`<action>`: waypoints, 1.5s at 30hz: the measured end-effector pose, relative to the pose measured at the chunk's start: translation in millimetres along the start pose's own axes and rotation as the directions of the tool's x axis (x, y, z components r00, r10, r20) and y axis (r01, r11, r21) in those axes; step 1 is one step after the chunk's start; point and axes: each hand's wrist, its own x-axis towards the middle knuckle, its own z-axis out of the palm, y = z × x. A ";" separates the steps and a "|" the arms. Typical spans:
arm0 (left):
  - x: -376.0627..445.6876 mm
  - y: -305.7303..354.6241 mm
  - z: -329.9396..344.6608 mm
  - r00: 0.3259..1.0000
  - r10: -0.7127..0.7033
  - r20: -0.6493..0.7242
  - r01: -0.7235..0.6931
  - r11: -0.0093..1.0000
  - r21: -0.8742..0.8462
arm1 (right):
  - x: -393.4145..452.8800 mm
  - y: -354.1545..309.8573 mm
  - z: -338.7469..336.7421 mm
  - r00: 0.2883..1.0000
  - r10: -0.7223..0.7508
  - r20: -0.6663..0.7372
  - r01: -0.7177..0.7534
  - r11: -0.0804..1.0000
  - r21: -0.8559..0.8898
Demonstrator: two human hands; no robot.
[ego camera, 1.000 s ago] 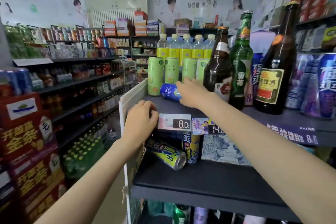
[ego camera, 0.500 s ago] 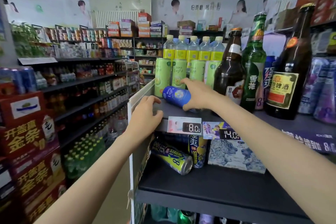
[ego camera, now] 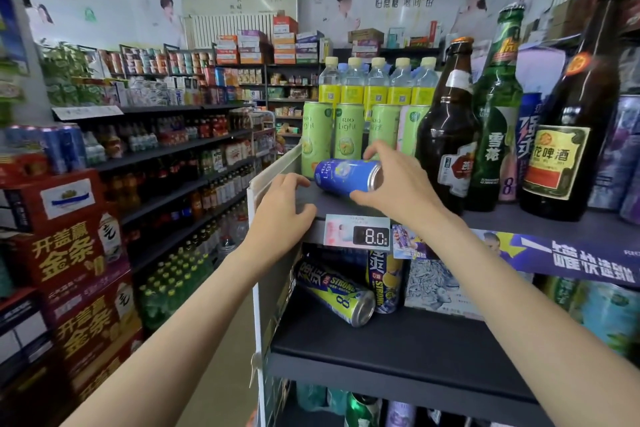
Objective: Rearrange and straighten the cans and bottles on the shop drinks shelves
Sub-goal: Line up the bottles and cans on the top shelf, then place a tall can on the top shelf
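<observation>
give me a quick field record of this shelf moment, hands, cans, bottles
right hand: right hand grips the end of the blue can, which lies on its side on the top shelf
left hand: left hand rests on the shelf's front left corner, holding nothing
behind the can: green Rio Light cans upright
beside it: brown beer bottle and green beer bottle upright
shelf below: yellow and blue can lying on its side
price tag: price tag reads 8.0
</observation>
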 end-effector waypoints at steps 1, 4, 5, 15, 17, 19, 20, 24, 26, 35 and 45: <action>0.5 0.1 0.2 1.000 0.000 -0.002 0.000 1.000 0.002 | 0.7 -2.7 -1.2 0.999 -0.017 0.030 0.019 0.999 -0.051; 1.4 0.2 0.7 1.000 -0.005 0.003 0.005 1.000 0.007 | 12.7 -13.0 -11.0 1.000 -0.004 0.006 0.004 0.998 -0.056; 1.4 0.2 0.6 1.000 -0.006 0.005 0.006 1.000 0.008 | 18.8 -16.0 -14.8 1.000 0.002 0.028 0.000 0.997 -0.077; 3.1 -0.6 -1.5 0.999 -0.053 0.012 0.053 0.999 0.005 | 46.9 -19.4 -2.1 0.845 0.229 0.484 -0.302 0.950 0.079; 3.3 -1.3 -1.6 0.999 -0.054 0.008 0.054 0.999 -0.006 | 49.7 -10.0 12.2 0.858 0.266 0.439 -0.459 0.781 0.424; 2.5 -1.4 -1.3 0.999 -0.049 0.004 0.049 0.999 -0.007 | 54.8 -6.1 22.4 0.884 0.262 0.388 -0.468 0.537 0.702; 2.8 -1.3 -1.2 0.999 -0.047 -0.001 0.047 0.999 -0.006 | 59.3 -4.8 23.7 0.896 0.252 0.365 -0.443 0.452 0.775; 3.6 -1.5 -0.7 0.999 -0.042 0.000 0.042 0.999 0.024 | 75.4 2.6 31.4 0.923 0.285 0.257 -0.375 0.526 0.763; 3.2 -2.3 0.4 0.999 -0.037 0.017 0.036 0.998 0.049 | 76.5 7.5 42.6 0.913 0.324 0.247 -0.399 0.586 0.705; -1.6 -3.0 6.7 0.998 0.021 -0.053 -0.016 0.996 0.090 | 78.7 18.1 46.6 0.915 0.354 0.193 -0.401 0.754 0.520; -115.4 -21.5 47.3 0.978 0.139 -0.154 -0.138 0.990 0.018 | -123.2 34.0 11.6 0.987 -0.153 0.055 0.123 0.924 0.361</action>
